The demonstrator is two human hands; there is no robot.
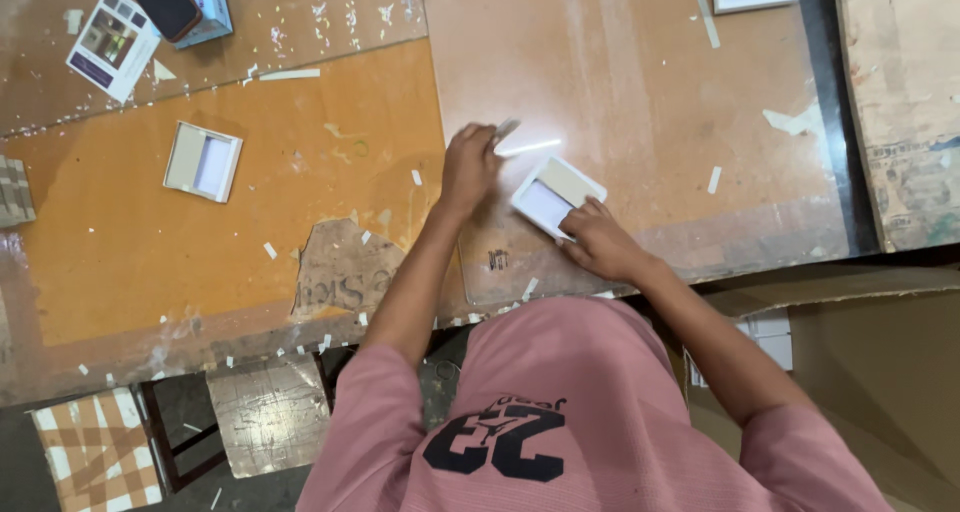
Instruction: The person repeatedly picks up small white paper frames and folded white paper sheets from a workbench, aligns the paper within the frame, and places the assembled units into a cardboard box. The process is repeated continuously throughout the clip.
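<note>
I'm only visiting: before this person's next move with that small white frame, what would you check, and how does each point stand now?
1. Small white frame flat on the table: ok.
2. Right hand pressing the frame's near corner: ok.
3. Left hand has a grip on the thin tool: ok.
4. Tool tip touching the frame: not ok, it points away.
5. What kind of tool it is: cannot tell, blurred.
6. Paper scraps off the frame: ok.

Both bare arms are reaching forward from pink short sleeves, elbows bent slightly outward. The left hand point(468, 167) is curling into a loose fist, its grip closing around something thin that is poking out past the knuckles. The right hand point(598, 242) is pressing down flat, fingers point(582, 215) pointing forward.
</note>
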